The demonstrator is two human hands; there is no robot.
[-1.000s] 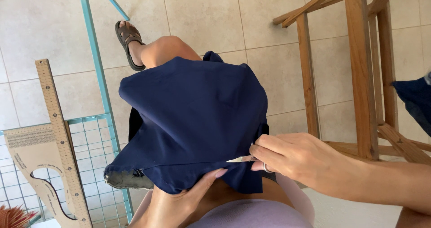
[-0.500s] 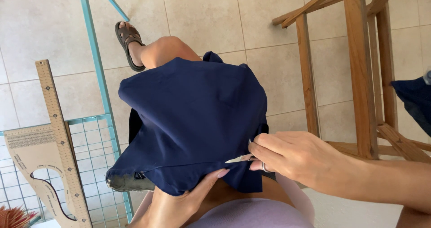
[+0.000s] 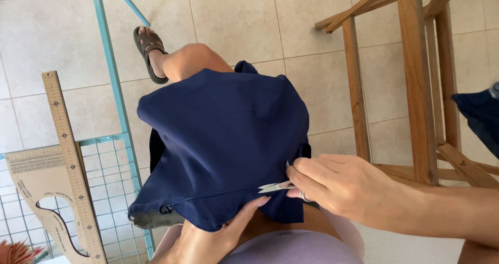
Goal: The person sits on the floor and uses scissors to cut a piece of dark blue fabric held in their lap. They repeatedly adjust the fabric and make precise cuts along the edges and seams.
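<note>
Head view, from the left: my wooden pattern ruler leans on a teal wire rack, both cut off by the frame edge. My left hand, mostly hidden under the navy fabric draped over my knee, grips its lower hem with curled fingers. My right hand pinches small scissors at that hem; only the blades show, as half a second ago. Wooden frame legs stand right.

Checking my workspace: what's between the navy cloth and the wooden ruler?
In the head view, a teal frame bar and wire grid lie between cloth and ruler.
</note>
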